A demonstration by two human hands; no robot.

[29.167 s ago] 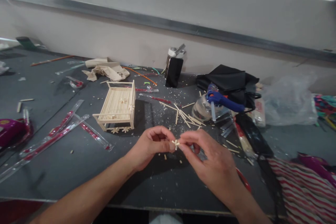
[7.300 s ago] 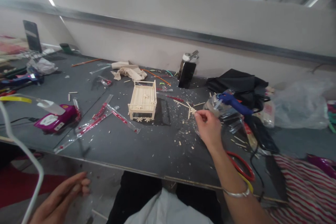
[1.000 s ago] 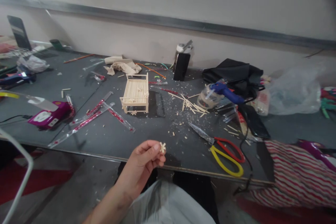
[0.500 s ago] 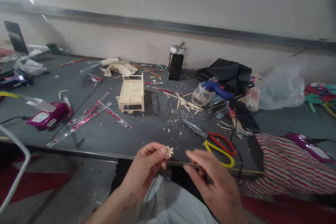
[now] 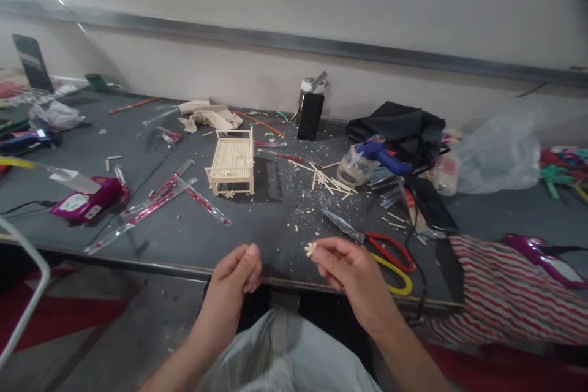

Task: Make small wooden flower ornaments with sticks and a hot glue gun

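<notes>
My right hand (image 5: 342, 263) pinches a small star-shaped piece of pale wooden sticks (image 5: 310, 249) between thumb and fingertips, just above the table's front edge. To its left, my left hand (image 5: 236, 269) is closed, thumb against the curled fingers, and nothing shows in it. Beyond the hands stands a miniature bed made of wooden sticks (image 5: 232, 162), with small pale pieces lying on its slats. A similar star-shaped piece (image 5: 229, 194) lies by its front legs. Scissors with red and yellow handles (image 5: 388, 254) lie beside my right hand, partly hidden by it.
A pile of loose sticks (image 5: 328, 180) lies near a clear jar (image 5: 353, 165) holding a blue glue gun (image 5: 386, 156). A phone (image 5: 310, 116) leans upright at the back. Clear plastic sleeves (image 5: 156, 202), a purple device (image 5: 87, 199) and a striped cloth (image 5: 509, 288) also lie about.
The star-shaped piece has passed from my left hand to my right hand. My left hand has drawn back to the left and closed; my right hand has moved up slightly, its fingers now pinched.
</notes>
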